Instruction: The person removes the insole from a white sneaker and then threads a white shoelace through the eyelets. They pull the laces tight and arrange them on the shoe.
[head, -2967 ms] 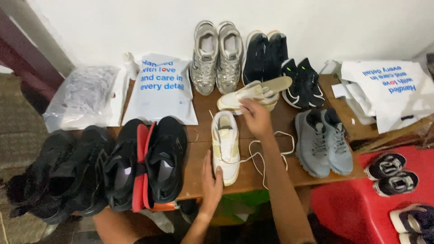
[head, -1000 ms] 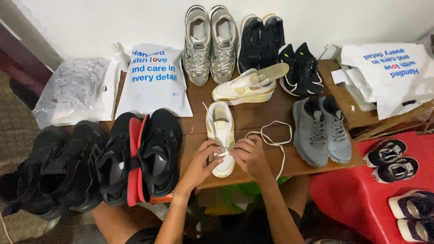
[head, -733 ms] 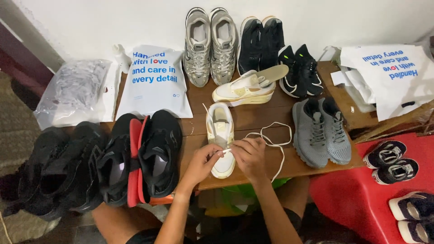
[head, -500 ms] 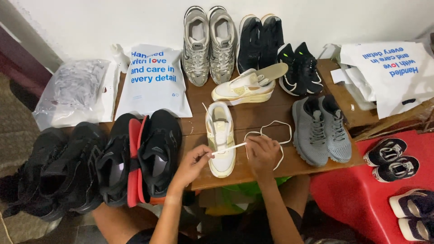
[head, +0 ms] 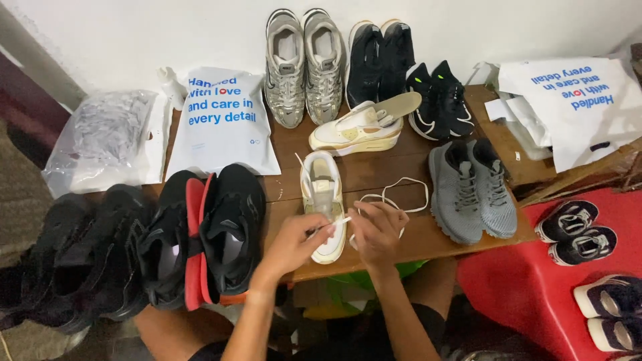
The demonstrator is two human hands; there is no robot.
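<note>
Cream sneaker (head: 323, 204) lies lengthwise straight ahead of the left hand (head: 294, 242), which pinches the white lace (head: 394, 194) tip; right hand (head: 376, 227) pinches lace alongside, equally near.

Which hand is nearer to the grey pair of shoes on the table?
Right. The right hand is just left of the grey pair of shoes; the left hand lies farther left, beyond the cream shoe.
</note>
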